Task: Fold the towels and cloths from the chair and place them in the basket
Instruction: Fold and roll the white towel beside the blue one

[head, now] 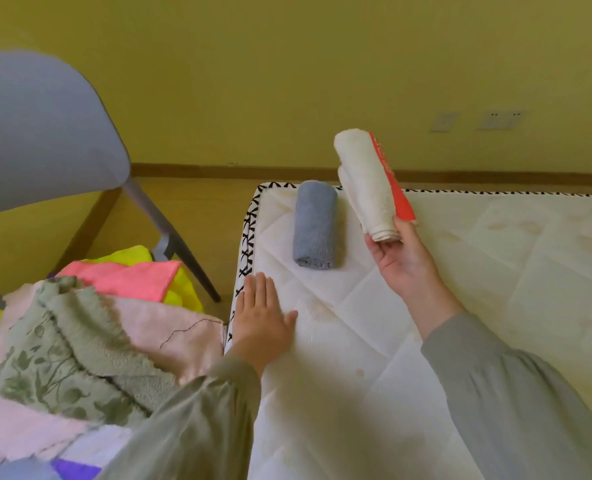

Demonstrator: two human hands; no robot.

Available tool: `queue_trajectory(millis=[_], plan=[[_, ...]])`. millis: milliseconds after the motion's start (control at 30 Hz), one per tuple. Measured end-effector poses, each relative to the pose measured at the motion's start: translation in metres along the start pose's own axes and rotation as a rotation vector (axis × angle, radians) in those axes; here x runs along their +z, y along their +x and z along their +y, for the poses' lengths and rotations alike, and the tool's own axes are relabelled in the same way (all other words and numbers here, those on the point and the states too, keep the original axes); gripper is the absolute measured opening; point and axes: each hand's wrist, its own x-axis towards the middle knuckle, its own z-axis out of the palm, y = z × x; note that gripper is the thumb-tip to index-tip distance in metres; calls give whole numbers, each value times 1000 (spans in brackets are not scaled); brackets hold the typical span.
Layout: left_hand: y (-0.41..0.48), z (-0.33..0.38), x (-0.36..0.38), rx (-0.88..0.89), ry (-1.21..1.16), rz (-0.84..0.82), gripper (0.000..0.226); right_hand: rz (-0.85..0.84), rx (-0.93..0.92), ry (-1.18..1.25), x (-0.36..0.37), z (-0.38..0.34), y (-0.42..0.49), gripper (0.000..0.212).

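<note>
A rolled cream towel point(364, 181) with a red band point(390, 178) was gripped at its lower end by the right hand point(402, 261) and held tilted above the quilted mattress point(461, 289). Lettering on the band could not be read. The left hand point(261, 320) was laid flat, fingers straight, on the mattress edge. A rolled grey-blue towel point(315, 225) was set near the mattress corner; unfolded cloths point(80, 341) were heaped at left.

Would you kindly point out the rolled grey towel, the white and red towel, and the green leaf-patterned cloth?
rolled grey towel point(315, 225): head view, middle of the roll.
white and red towel point(365, 183): head view, white middle of the roll.
green leaf-patterned cloth point(90, 341): head view, its fleecy middle.
</note>
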Motion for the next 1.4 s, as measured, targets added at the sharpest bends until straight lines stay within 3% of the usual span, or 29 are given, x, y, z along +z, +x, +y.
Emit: queue_trajectory(millis=[100, 267, 433, 600, 733, 833, 933, 1000, 1133, 1400], plan=[[-2, 0, 13, 41, 36, 167, 82, 104, -10, 36, -16, 21, 19, 14], [0, -3, 15, 73, 40, 207, 85, 282, 67, -287, -39, 65, 28, 16], [-1, -4, 14, 78, 45, 232, 84, 244, 87, -264, -35, 59, 26, 11], [-1, -3, 14, 78, 55, 240, 84, 271, 166, -470, -23, 56, 28, 12], [-2, -3, 14, 77, 42, 253, 83, 360, 141, -910, -16, 44, 23, 23], [-2, -3, 15, 79, 37, 261, 81, 449, -217, -1610, -13, 33, 25, 56], [-2, -4, 15, 85, 38, 277, 79, 362, -620, -1897, 7, 22, 36, 58], [-1, -4, 16, 86, 36, 285, 79, 250, -701, -1987, 22, 17, 55, 55], [-2, -5, 17, 84, 41, 284, 76, -38, -508, -2183, 7, 35, 95, 55], [-2, -5, 16, 83, 33, 259, 77, 11, -502, -2133, -10, 52, 111, 56]])
